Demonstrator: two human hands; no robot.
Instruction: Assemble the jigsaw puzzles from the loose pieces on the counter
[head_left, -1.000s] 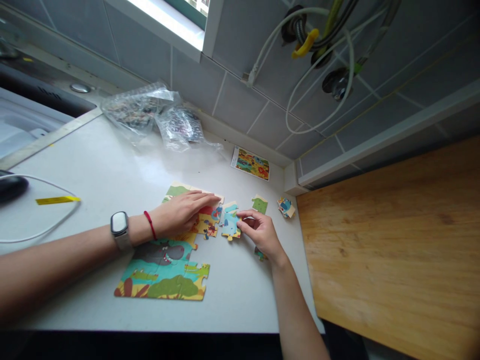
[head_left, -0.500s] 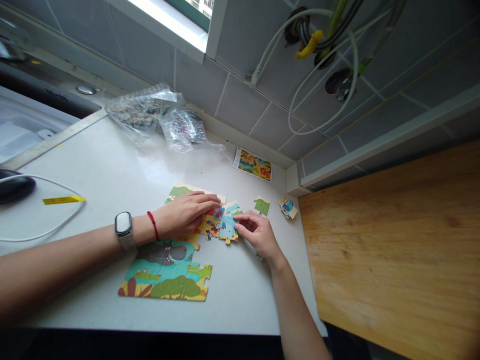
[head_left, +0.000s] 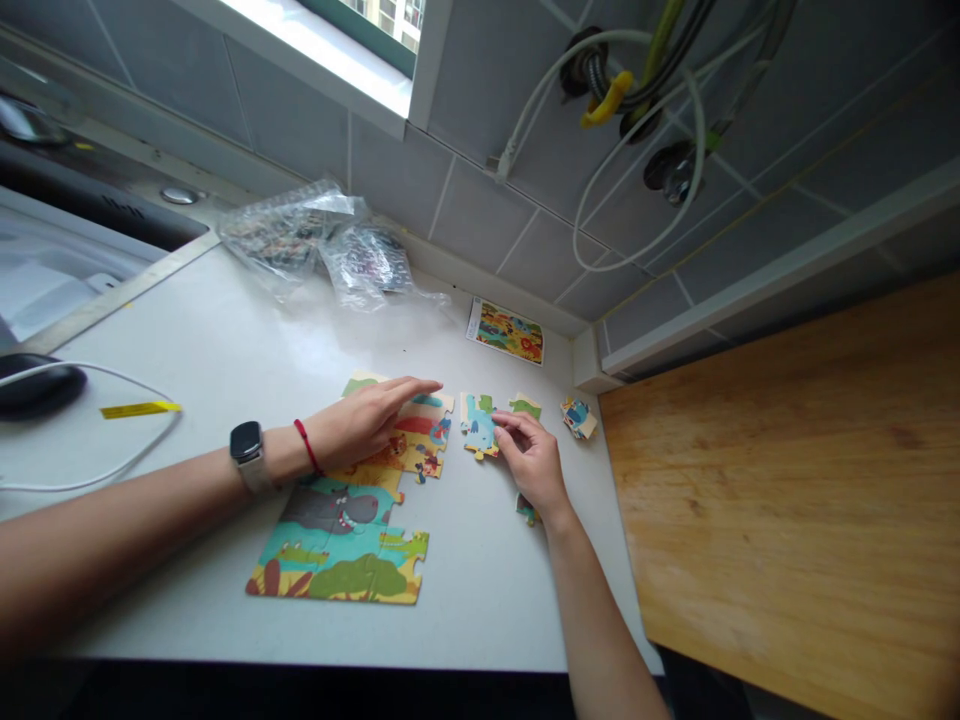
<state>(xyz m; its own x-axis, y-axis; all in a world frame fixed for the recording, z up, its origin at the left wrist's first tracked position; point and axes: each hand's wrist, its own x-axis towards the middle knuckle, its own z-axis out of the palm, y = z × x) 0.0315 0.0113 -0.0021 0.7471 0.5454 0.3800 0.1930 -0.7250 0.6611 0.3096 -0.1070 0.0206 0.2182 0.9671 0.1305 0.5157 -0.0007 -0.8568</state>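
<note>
A partly joined jigsaw puzzle [head_left: 337, 545] with a grey hippo and green crocodiles lies flat on the white counter [head_left: 480, 560]. My left hand [head_left: 364, 420] rests across its upper part, fingers stretched out and holding nothing, hiding some of the picture. To the right of the joined part, my right hand [head_left: 529, 455] pinches the edge of a blue puzzle piece [head_left: 478, 428]; whether it is one piece or several joined, I cannot tell. A green puzzle piece [head_left: 526, 406] lies just beyond that hand. Another loose puzzle piece [head_left: 526, 510] is partly hidden by my right wrist.
A small stack of puzzle pieces [head_left: 577, 418] sits near the counter's right edge. By the wall lie a picture card [head_left: 506, 330] and crumpled clear plastic bags [head_left: 322, 240]. A black mouse-like object [head_left: 41, 387] and white cable [head_left: 142, 480] are at left; a wooden board [head_left: 787, 480] is at right.
My right hand has moved right with the blue puzzle piece, leaving a gap between it and the joined puzzle. My left fingers have lifted slightly away from the puzzle's right edge.
</note>
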